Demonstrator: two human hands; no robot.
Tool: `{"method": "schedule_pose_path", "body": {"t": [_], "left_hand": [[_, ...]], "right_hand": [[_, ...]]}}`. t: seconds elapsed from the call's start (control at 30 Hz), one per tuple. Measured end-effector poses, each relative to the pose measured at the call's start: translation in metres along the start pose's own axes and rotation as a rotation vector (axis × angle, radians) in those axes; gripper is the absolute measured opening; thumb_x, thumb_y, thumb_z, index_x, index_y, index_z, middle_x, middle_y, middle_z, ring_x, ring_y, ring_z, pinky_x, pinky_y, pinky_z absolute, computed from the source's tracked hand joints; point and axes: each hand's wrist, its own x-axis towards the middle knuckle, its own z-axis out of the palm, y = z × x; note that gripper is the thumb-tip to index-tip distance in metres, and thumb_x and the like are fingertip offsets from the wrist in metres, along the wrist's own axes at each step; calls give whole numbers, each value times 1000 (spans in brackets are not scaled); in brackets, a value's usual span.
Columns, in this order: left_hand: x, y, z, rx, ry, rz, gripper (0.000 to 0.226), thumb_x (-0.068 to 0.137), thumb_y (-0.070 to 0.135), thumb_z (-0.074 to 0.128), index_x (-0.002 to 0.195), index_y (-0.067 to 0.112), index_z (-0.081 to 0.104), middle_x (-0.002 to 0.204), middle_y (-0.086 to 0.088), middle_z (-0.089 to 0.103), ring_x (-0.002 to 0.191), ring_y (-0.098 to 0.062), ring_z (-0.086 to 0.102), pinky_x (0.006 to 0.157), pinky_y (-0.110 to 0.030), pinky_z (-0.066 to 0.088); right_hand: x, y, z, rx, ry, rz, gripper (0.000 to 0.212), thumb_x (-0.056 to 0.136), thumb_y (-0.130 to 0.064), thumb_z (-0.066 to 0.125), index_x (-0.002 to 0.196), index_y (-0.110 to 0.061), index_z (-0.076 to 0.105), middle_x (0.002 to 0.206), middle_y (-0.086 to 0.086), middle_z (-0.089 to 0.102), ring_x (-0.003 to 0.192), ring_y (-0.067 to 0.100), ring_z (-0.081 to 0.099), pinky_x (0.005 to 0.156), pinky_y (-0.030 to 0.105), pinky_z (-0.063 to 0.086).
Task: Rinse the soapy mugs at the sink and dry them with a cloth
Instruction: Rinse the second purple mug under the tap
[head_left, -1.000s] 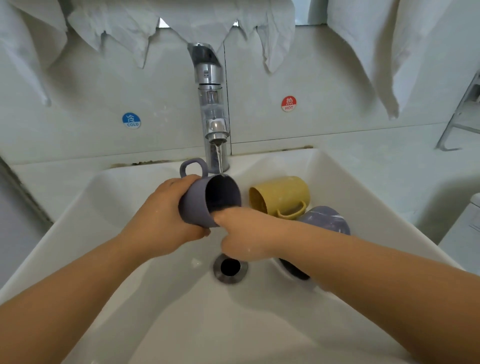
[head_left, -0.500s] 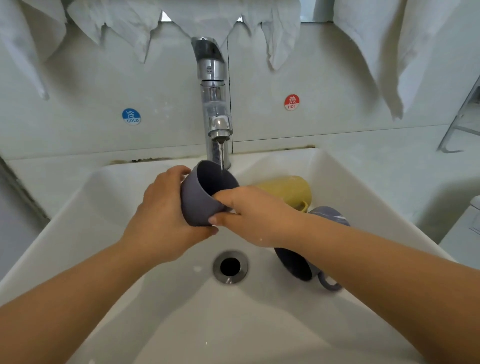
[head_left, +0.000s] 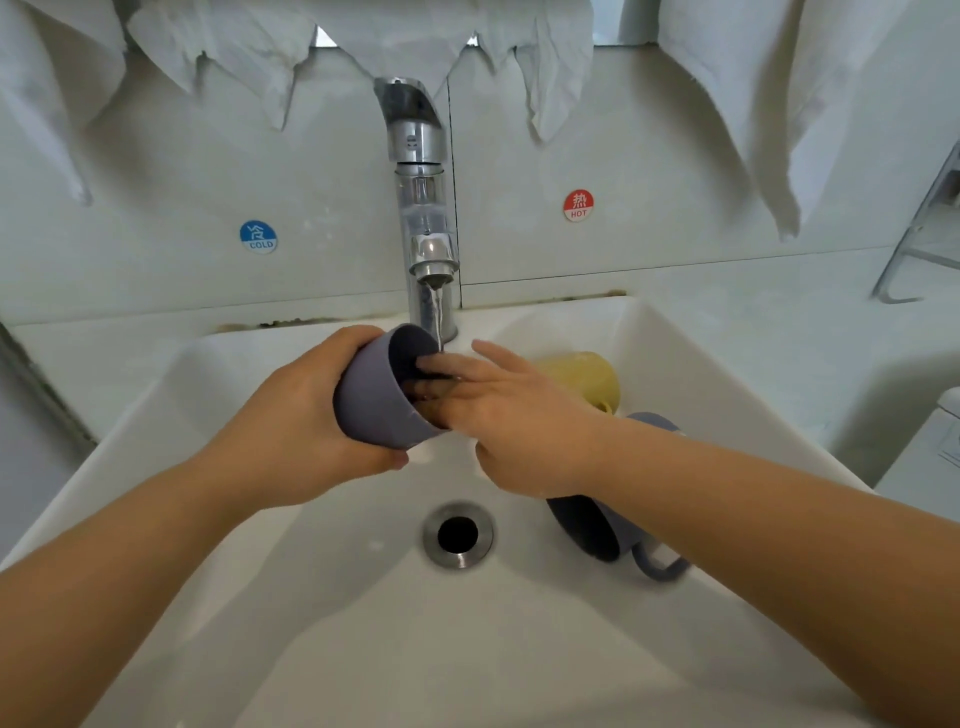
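I see my left hand (head_left: 306, 421) wrapped around the outside of a grey-purple mug (head_left: 376, 395), fingers curled over its far side and thumb under its base, holding it tipped so the mouth faces right and slightly up, above the white sink (head_left: 675, 374). My right hand (head_left: 514, 415) reaches into that mouth with its fingers (head_left: 441, 366) fairly straight and together, their tips inside the mug against the inner wall, while the thumb stays outside, lifted and apart from the rim. A thin stream of water (head_left: 438, 317) falls from the chrome tap (head_left: 423, 208) and lands at the mug's upper rim, right where the right fingers enter. Behind my right hand a yellow mug (head_left: 587, 376) lies on its side in the basin, mostly hidden by the hand, so I cannot make out its mouth. A second grey-purple mug (head_left: 592, 530) lies on its side under my right forearm, just right of the drain (head_left: 458, 534); only its dark opening, a bit of wall and its handle show. I cannot see the held mug's handle. White cloths (head_left: 727, 93) hang along the wall, their upper parts cut off by the frame, with a blue COLD sticker (head_left: 258, 237) and a red HOT sticker (head_left: 578, 205) either side of the tap.
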Motion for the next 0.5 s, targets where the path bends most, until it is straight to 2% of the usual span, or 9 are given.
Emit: {"method": "schedule_pose_path", "body": {"t": [0.07,0.13,0.2,0.27,0.33,0.4,0.43,0.5], "left_hand": [[1,-4,-2,4,-18,6,86,54,21,93,120,47,45,107,30,58,97,14,53,71,-11,42],[0,-7,-2,16,-9,26,85,53,20,94,119,46,47,107,28,58,97,11,54,72,-13,42],[1,-9,-1,40,6,45,84,53,20,94,120,41,48,109,26,58,99,6,55,74,-15,43],[2,-10,3,83,20,67,82,52,24,94,122,35,51,110,21,59,100,-3,57,77,-21,46],[2,-8,8,131,37,113,78,51,27,93,118,34,54,106,19,61,96,-5,58,78,-28,50],[2,-4,11,134,53,131,72,49,26,91,110,35,55,99,19,62,91,-2,58,74,-29,51],[3,-3,11,120,54,129,70,48,27,89,108,35,55,98,19,62,90,-1,58,73,-28,51],[3,-2,10,122,39,131,71,47,34,86,111,36,55,100,19,62,92,-3,58,75,-29,51]], "right_hand": [[1,-7,3,168,3,32,68,80,2,44,144,-21,41,157,-10,27,147,6,2,118,39,17],[1,-18,1,489,-42,157,63,83,4,44,142,-20,44,156,-5,29,145,13,16,113,34,30],[5,-26,-1,708,-104,243,53,86,3,45,135,-15,50,143,5,45,131,23,40,108,37,38],[8,-31,-1,872,-139,298,41,85,5,45,124,-5,56,124,10,56,113,26,52,101,41,46],[11,-34,-3,1123,-147,362,30,82,9,44,111,6,55,107,10,52,97,24,56,98,46,50],[15,-36,-3,1339,-133,423,23,80,11,45,102,8,51,102,10,44,90,22,56,99,49,49],[16,-37,-3,1346,-105,426,26,80,10,46,105,7,51,103,11,45,94,25,57,100,51,47],[15,-35,3,1165,-67,344,37,79,7,49,116,1,53,112,12,53,104,29,55,101,52,46]]}}
